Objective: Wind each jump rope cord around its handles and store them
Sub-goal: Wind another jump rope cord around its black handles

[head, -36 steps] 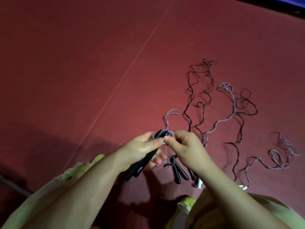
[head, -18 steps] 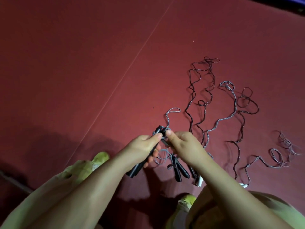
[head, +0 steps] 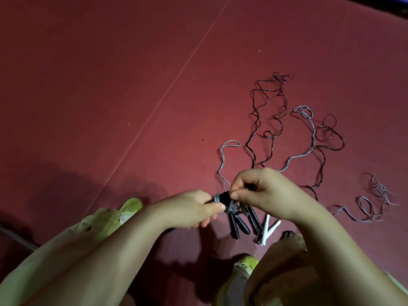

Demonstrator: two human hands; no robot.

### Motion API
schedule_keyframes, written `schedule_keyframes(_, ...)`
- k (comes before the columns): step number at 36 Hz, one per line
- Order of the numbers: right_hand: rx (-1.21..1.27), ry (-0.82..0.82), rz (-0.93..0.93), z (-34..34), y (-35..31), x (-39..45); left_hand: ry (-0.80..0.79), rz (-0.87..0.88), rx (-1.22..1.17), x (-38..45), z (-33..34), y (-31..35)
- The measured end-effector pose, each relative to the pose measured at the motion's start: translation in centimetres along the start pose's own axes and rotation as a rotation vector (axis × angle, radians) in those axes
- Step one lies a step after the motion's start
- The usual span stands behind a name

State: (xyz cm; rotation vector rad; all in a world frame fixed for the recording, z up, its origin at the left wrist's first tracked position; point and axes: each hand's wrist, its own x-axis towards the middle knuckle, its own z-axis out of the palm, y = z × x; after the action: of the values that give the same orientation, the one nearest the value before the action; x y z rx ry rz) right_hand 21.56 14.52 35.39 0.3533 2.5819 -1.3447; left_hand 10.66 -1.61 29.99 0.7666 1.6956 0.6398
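My left hand (head: 189,208) is curled round a pair of black handles (head: 221,198), gripping them together with their tips poking out past my thumb, and a few turns of grey cord (head: 223,164) already sit there in a tight band. My right hand (head: 262,191) is closed in a pinch on that cord just beside the wound band; the rest of it trails up and away in a loose loop on the red floor (head: 110,85). I judge the cord light, thin and springy: it holds its kinks, so it will want to uncoil unless I keep tension on it, and its coating looks slick. The handles are stiff and easy to clamp, so the grip belongs on them, low down, with the cord taken close to the winding. Beneath my hands lie more black handles (head: 237,225) and a white pair (head: 268,230), their dark cords (head: 271,107) and grey ones (head: 373,202) sprawled unwound and partly crossing.
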Motion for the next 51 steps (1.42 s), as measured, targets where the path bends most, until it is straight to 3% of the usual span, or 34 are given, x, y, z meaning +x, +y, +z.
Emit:
schedule_keyframes(4, 0.163, -0.058, -0.051, 0.1, 0.9, 0.3, -0.178, 0.115, -0.014, -0.8, 0.8, 0.9)
schedule_keyframes(8, 0.543, -0.077, -0.064, 1.3, 1.4, 0.8, -0.327, 0.201, -0.277, -1.4, 0.6, 1.3)
schedule_keyframes(10, 0.791, -0.055, -0.001, 2.4, 1.4, 1.1, -0.342, 0.254, -0.441, -1.5, 0.2, 0.9)
schedule_keyframes(13, 0.941, -0.045, 0.045, 4.0, 1.4, 1.9, -0.317, 0.302, -0.590, -1.4, -0.2, 0.1)
schedule_keyframes(19, 0.722, 0.063, 0.114, 3.2, 1.3, 2.3, -0.071, 0.186, -0.787, -1.0, -1.2, 0.5)
schedule_keyframes(25, 0.465, 0.181, 0.084, 3.8, 1.7, 1.9, 0.043, 0.104, -0.734, -0.4, -0.8, 0.9)
schedule_keyframes(29, 0.435, 0.246, 0.121, 4.1, 2.1, 2.0, -0.019, 0.074, -0.782, -0.5, -1.4, 0.6)
schedule_keyframes(34, 0.511, 0.303, 0.134, 4.6, 2.5, 2.2, -0.262, -0.029, -0.771, -0.9, -1.4, 0.0)
schedule_keyframes(38, 0.521, 0.341, 0.223, 4.6, 2.6, 2.4, -0.199, -0.066, -0.833, -0.3, -1.3, -0.2)
schedule_keyframes(45, 0.279, 0.320, 0.382, 5.7, 3.1, 2.8, 0.148, -0.078, -0.526, 0.7, -0.8, -0.7)
schedule_keyframes(51, 0.347, 0.209, 0.440, 6.1, 2.0, 2.6, 0.434, -0.090, 0.167, 0.8, -0.4, -0.8)
